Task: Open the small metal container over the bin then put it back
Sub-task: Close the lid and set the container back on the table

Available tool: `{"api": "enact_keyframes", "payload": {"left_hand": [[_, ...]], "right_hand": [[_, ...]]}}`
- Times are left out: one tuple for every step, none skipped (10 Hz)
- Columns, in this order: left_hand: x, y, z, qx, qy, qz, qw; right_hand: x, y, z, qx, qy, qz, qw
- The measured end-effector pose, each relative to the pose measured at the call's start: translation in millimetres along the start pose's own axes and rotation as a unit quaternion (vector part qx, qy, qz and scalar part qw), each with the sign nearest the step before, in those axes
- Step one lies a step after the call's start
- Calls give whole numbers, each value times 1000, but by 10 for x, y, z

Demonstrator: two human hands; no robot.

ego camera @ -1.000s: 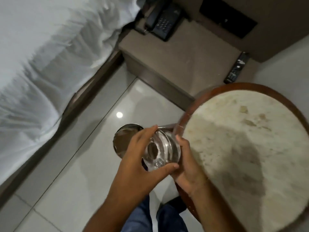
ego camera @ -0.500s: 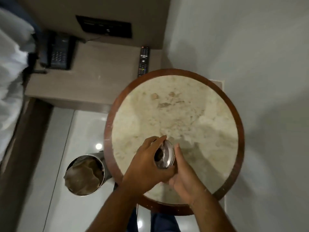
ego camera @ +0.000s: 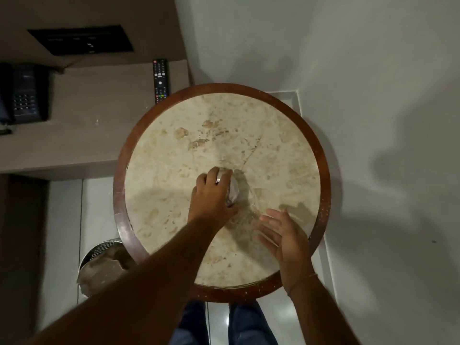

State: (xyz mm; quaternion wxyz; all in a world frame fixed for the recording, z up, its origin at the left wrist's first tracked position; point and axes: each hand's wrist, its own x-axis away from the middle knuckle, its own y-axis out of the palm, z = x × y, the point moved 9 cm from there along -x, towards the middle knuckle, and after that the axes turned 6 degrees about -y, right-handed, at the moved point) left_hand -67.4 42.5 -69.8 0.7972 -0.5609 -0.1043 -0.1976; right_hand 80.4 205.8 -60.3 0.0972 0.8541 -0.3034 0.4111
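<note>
The small shiny metal container (ego camera: 233, 190) rests near the middle of the round marble-topped table (ego camera: 321, 175). My left hand (ego camera: 211, 195) lies over it from the left, fingers wrapped around its top, so most of it is hidden. My right hand (ego camera: 281, 232) hovers apart from it over the table's near right part, fingers spread and holding nothing. The metal bin (ego camera: 99, 265) stands on the floor at the table's lower left, partly behind my left forearm, with crumpled brown stuff inside.
A TV remote (ego camera: 160, 79) lies on the low wooden bedside unit (ego camera: 87, 115) behind the table, with a dark telephone (ego camera: 23, 93) at its far left. A white wall runs along the right. My legs show below the table's near rim.
The container went from above the bin to the table's middle. My right hand has let go and drawn back to the right; my left hand still covers it. The view swung right.
</note>
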Motion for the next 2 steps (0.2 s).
{"api": "enact_keyframes", "payload": {"left_hand": [[-23, 33, -49, -23, -3, 2, 1000], [66, 2, -44, -51, -17, -16, 998]], "right_hand": [[-59, -13, -29, 21, -16, -3, 1000], [-84, 104, -268, 92, -101, -7, 991]]}}
